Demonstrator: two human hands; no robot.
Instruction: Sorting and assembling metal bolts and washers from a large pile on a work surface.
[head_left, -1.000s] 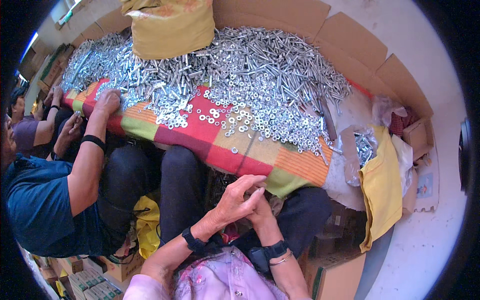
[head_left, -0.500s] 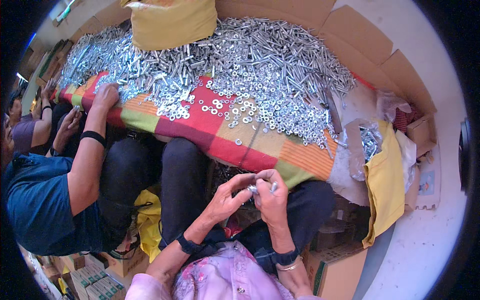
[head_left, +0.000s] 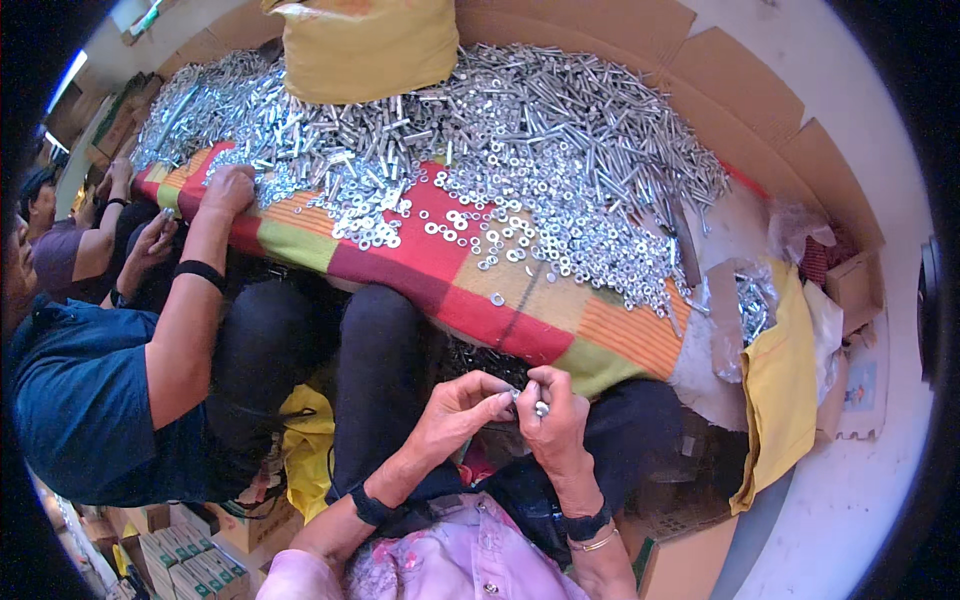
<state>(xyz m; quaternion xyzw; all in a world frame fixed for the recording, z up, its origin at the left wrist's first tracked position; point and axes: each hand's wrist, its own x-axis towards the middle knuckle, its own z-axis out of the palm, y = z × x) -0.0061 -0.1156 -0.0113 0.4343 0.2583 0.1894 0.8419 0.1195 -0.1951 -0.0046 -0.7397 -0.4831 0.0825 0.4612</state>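
Observation:
My left hand and my right hand meet above my lap, just in front of the cloth's near edge. The right fingers are curled round a silvery bolt, whose rounded end sticks out of the fist. Between thumb and forefinger, my left hand pinches a small shiny metal piece against the right fingertips; its exact kind is too small to tell. Beyond the hands, a checked cloth bears loose washers, nuts and a large heap of bolts.
A yellow sack rests on the heap. At the right stand a plastic bag of metal parts, yellow cloth and a small carton. Cardboard walls edge the table. On the left, a co-worker's hand touches the pile.
The scene has shifted slightly right and down in view. My hands have parted a little at the fingertips, and the bolt's end in my right hand now faces more toward me.

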